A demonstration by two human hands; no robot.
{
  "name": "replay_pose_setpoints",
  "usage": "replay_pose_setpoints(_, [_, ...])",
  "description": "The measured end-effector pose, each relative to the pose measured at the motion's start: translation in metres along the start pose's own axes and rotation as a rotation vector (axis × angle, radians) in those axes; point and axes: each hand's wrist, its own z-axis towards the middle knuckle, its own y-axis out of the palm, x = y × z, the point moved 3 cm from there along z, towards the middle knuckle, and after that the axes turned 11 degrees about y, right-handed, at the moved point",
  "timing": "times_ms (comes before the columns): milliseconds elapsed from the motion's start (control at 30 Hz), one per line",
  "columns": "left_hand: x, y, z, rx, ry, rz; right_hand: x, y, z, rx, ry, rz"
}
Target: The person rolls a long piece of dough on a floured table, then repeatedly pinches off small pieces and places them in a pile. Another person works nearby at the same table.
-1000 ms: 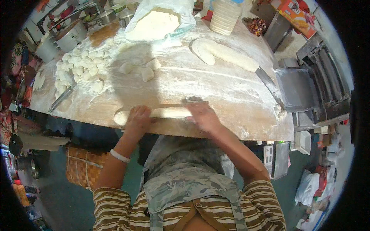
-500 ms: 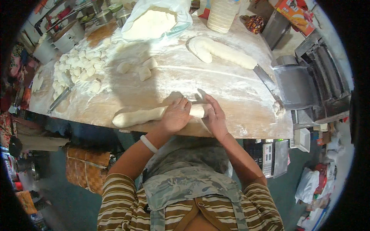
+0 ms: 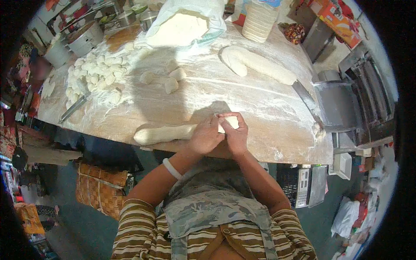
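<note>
A long pale dough roll (image 3: pixel 167 134) lies along the near edge of the floured wooden table (image 3: pixel 268 125). My left hand (image 3: pixel 207 135) is closed around it near its right end. Right beside it, my right hand (image 3: pixel 235 132) grips the end piece, which shows between and past the fingers. The two hands meet, thumbs and fingertips close together, so the dough between them is mostly hidden. Several small cut dough pieces (image 3: pixel 172 85) sit farther back, beyond my left hand.
Many small dough lumps (image 3: pixel 97 76) are heaped at the left beside a metal-bladed tool (image 3: pixel 73 108). A thicker bent dough roll (image 3: pixel 260 65) lies at the back right, against a long knife (image 3: pixel 307 102). An open flour bag (image 3: pixel 184 30) and a plastic jar (image 3: pixel 260 19) stand behind. A metal machine (image 3: pixel 342 102) adjoins the right edge.
My right hand has moved left and closed on the roll's end, from flatter, extended fingers. My left hand has curled its fingers round the dough. The whole view has shifted slightly.
</note>
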Motion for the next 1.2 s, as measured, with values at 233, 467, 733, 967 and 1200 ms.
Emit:
replay_pose_setpoints(233, [0.0,0.024,0.01,0.028,0.026,0.302,0.008,-0.004,0.01,0.052,0.091,0.12])
replay_pose_setpoints(467, [0.005,0.038,0.02,0.061,-0.075,0.468,-0.008,0.005,0.028,0.132,0.096,0.497])
replay_pose_setpoints(733, [-0.03,0.057,0.012,0.288,-0.081,-0.551,-0.07,0.073,0.012,-0.238,0.381,0.464])
replay_pose_setpoints(967, [-0.031,-0.023,-0.027,0.007,0.03,0.265,-0.043,0.02,0.043,-0.159,0.26,0.137])
replay_pose_setpoints(1200, [-0.011,-0.027,-0.018,0.41,0.172,-0.251,0.006,0.038,0.006,-0.071,0.345,0.11])
